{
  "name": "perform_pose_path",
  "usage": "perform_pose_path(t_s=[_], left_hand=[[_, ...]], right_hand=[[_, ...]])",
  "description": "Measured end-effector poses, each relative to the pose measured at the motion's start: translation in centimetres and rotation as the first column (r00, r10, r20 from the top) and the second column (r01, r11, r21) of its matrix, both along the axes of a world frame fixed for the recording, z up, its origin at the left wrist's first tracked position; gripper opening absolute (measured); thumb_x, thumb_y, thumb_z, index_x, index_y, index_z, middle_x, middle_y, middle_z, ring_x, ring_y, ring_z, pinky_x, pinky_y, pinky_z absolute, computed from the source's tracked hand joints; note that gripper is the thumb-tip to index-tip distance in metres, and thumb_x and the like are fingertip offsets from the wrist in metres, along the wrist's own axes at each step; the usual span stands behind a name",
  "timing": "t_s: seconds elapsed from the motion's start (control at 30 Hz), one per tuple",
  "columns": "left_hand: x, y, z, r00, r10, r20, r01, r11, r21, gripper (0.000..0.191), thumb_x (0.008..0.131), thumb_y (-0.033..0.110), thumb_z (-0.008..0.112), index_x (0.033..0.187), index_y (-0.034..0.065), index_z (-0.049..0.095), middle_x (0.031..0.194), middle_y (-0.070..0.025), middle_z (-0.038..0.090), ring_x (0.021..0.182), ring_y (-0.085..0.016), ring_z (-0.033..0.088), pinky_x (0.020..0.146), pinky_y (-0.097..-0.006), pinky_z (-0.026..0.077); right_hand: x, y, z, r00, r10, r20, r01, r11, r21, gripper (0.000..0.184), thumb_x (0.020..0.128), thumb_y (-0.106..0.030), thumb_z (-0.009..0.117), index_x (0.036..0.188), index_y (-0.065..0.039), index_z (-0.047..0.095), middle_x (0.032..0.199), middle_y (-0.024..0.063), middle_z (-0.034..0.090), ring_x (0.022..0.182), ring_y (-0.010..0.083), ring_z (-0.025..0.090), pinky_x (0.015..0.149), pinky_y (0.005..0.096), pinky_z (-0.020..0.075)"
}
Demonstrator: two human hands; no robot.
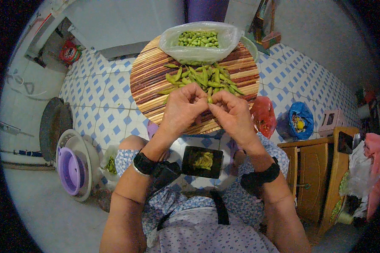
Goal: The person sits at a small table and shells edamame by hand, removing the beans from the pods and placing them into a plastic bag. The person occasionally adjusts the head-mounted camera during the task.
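My left hand point(186, 106) and my right hand point(232, 112) meet fingertip to fingertip above the near half of a round, striped slatted tabletop point(148, 76). Between their pinched fingers is a green edamame pod point(210, 95), partly hidden by them. Just beyond lies a loose pile of edamame pods point(205, 77). Behind the pile, a translucent plastic bag point(196, 55) stands wide-mouthed, with shelled green beans point(199, 39) inside. Below the table edge, between my knees, a black tray point(190, 169) holds empty-looking pods point(204, 160).
At right are a red plastic bag point(263, 115), a blue-lined bin point(300, 121) with scraps and a wooden cabinet point(312, 177). On the left stand a purple basin point(63, 170), a pale larger basin point(88, 186) and a bag of pods point(110, 166).
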State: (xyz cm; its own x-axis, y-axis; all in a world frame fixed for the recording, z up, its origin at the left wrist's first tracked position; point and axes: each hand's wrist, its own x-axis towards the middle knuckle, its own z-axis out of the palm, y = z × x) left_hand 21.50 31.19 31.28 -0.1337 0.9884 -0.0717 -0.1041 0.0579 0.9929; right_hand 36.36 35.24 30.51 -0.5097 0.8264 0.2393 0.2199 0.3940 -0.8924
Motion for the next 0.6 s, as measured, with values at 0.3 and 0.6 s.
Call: perform_pose_path(t_s=[0.3, 0.6], left_hand=[[-0.82, 0.03, 0.34, 0.952, -0.082, 0.295, 0.102, 0.993, -0.055, 0.010, 0.081, 0.009, 0.057, 0.076, 0.0023, 0.053, 0.064, -0.0012, 0.053, 0.042, -0.008, 0.049, 0.037, -0.0199, 0.041], [-0.45, 0.09, 0.37, 0.974, -0.095, 0.205, 0.092, 0.996, 0.024, 0.014, 0.084, 0.014, 0.059, 0.083, 0.0011, 0.053, 0.067, -0.0018, 0.054, 0.046, -0.007, 0.050, 0.039, -0.0192, 0.042]], right_hand=[[0.64, 0.45, 0.91, 0.931, 0.113, -0.346, -0.298, 0.783, -0.546, 0.015, 0.091, -0.017, 0.051, 0.093, -0.002, 0.054, 0.067, -0.0033, 0.050, 0.048, 0.0022, 0.043, 0.041, 0.0162, 0.0296], [0.29, 0.49, 0.13, 0.955, 0.147, -0.256, -0.244, 0.881, -0.405, 0.016, 0.093, -0.018, 0.049, 0.093, -0.003, 0.054, 0.066, -0.0025, 0.050, 0.048, 0.0024, 0.042, 0.041, 0.0162, 0.0314]])
